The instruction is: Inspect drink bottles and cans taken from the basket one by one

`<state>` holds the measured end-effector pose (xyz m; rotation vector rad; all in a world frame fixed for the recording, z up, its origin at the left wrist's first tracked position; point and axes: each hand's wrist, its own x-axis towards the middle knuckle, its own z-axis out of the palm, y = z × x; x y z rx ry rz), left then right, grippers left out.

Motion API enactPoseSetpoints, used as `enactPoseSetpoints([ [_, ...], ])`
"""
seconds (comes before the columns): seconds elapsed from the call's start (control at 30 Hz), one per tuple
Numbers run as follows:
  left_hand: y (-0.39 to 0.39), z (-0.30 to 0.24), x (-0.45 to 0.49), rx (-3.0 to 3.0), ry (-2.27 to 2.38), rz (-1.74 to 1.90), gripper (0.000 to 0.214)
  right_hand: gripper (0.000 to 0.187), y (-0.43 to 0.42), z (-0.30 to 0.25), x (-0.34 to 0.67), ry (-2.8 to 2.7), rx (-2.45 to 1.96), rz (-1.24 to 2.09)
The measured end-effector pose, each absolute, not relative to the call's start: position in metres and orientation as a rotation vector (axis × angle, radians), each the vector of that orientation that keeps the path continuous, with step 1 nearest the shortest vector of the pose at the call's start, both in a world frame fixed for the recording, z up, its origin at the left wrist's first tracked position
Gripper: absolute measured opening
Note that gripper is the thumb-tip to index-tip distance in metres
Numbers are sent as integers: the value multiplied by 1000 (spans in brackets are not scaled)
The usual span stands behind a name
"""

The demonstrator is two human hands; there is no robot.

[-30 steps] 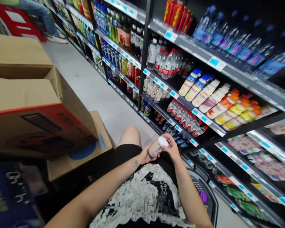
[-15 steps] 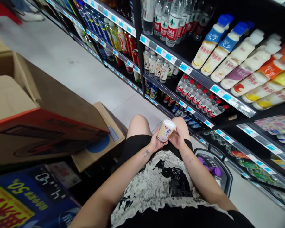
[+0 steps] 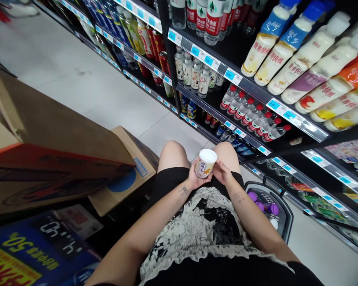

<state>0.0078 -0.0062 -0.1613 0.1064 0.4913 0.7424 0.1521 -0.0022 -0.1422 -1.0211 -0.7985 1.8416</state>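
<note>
A small cream-coloured drink cup with a white lid is held upright over my lap, between my knees. My left hand wraps round its left side and bottom. The fingers of my right hand close on its right side. I am crouched or seated in a shop aisle facing drink shelves. A dark shopping basket with purple-capped items stands on the floor by my right leg.
Stacked cardboard boxes sit close on my left, above a blue printed carton. Shelves on the right carry water bottles, milk-drink bottles and cans. The pale tiled floor runs away ahead.
The cup has gone from lying tilted in my hands to standing upright with its lid up. The view has dropped and moved closer to the shelves.
</note>
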Motion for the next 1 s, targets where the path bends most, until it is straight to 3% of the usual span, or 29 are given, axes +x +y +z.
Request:
enactPoseSetpoints([
  [0.53, -8, -165, 16, 81, 612, 727, 70, 69, -7, -146, 149, -697, -992, 1767],
  [0.7, -5, -163, 13, 54, 615, 720, 77, 57, -2, -145, 151, -602, -1032, 1695],
  [0.83, -4, -164, 13, 137, 674, 767, 57, 56, 1, -141, 149, -590, -1012, 1665],
  [1.0, -6, -169, 15, 296, 807, 893, 40, 76, 4, -135, 148, -509, -1003, 1701],
])
